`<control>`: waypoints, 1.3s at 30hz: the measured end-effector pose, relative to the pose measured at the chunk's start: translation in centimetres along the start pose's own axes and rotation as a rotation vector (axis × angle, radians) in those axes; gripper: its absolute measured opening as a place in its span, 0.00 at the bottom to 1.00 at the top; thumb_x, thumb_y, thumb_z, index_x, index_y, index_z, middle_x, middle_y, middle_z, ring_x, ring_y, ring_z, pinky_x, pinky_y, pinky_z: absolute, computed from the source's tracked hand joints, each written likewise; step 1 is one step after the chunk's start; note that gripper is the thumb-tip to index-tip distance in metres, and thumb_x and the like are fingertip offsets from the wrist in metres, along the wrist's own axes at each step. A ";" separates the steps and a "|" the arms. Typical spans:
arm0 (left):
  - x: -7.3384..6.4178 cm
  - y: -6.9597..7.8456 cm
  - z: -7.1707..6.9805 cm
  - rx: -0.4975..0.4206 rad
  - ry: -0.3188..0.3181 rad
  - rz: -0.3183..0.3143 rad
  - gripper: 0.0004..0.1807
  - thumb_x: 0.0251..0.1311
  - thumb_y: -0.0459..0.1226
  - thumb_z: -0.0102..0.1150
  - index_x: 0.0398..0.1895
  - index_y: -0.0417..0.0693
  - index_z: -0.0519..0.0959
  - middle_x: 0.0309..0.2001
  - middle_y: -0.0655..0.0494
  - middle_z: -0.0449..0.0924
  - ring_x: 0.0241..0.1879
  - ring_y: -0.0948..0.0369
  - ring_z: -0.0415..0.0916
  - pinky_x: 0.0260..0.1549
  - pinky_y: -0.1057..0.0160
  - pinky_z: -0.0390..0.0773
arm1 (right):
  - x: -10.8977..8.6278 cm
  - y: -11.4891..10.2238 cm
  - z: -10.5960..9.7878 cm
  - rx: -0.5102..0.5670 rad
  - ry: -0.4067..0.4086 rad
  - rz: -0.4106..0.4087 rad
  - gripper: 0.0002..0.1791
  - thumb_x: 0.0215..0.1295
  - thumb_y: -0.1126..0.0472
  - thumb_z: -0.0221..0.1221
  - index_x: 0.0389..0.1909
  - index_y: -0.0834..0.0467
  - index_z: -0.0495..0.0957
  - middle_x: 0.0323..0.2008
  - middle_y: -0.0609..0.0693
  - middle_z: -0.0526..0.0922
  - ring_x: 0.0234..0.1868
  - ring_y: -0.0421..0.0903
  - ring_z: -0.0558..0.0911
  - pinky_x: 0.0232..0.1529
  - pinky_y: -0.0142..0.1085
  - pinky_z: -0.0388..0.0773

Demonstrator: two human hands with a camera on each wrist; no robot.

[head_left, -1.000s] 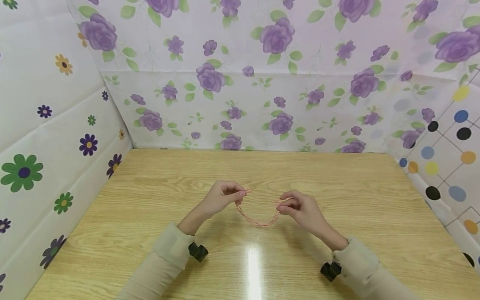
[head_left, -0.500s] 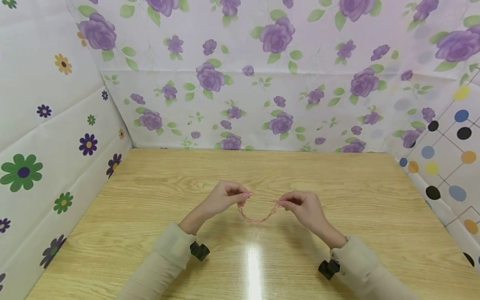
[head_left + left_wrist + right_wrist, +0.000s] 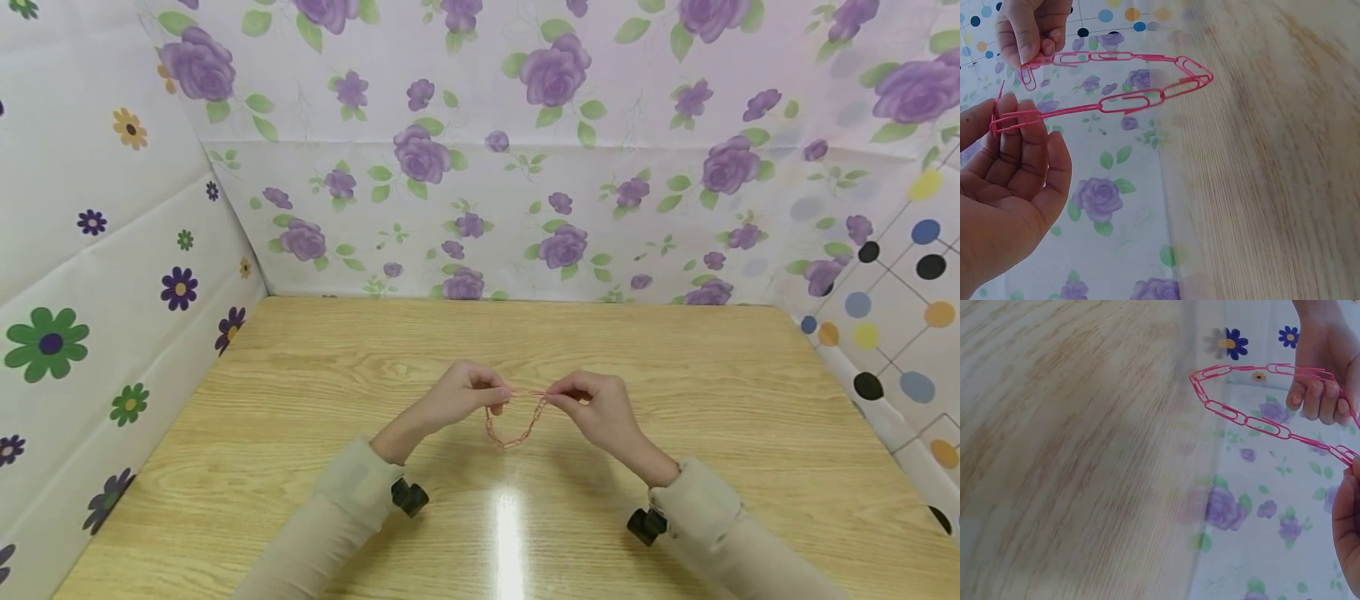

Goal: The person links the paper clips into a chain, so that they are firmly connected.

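A chain of linked pink paper clips (image 3: 512, 443) hangs in a U above the table between both hands. My left hand (image 3: 467, 397) pinches one end clip between thumb and fingers; in the left wrist view that end clip (image 3: 1016, 120) lies across the fingers. The other end is pinched by my right hand (image 3: 597, 407), with an end clip (image 3: 1027, 76) poking out beneath the fingertips. A small gap separates the two end clips in the head view. The right wrist view shows the chain (image 3: 1225, 411) from the other side, its right-hand end partly cut off by the frame edge.
The wooden table (image 3: 337, 350) lies under both hands. Cloth with purple roses (image 3: 420, 154) stands behind it, a flowered cloth (image 3: 90, 275) at the left and a dotted cloth (image 3: 892, 333) at the right. Each sleeve carries a small black wrist camera (image 3: 409, 497).
Both hands have come closer together, the left moving right and the right moving left. The chain's U has narrowed, and its two end clips now almost meet.
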State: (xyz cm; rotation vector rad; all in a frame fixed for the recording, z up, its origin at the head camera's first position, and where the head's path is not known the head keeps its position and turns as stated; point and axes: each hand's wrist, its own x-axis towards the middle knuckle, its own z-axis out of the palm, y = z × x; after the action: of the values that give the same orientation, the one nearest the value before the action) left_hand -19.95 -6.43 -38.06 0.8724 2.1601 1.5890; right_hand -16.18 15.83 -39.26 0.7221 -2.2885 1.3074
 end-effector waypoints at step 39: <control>0.2 0.4 0.9 -0.111 0.002 -0.001 0.09 0.62 0.30 0.50 0.28 0.31 0.76 0.21 0.55 0.75 0.24 0.63 0.73 0.29 0.62 0.76 | -0.7 0.3 -0.6 0.628 -0.291 0.406 0.11 0.68 0.65 0.48 0.40 0.72 0.63 0.29 0.53 0.77 0.33 0.43 0.79 0.43 0.38 0.75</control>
State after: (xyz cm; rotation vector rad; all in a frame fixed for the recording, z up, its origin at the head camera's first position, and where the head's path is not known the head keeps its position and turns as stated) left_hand -19.46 -5.58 -38.00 0.8360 2.0503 1.6921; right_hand -15.78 16.66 -39.53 0.6869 -2.3244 2.3034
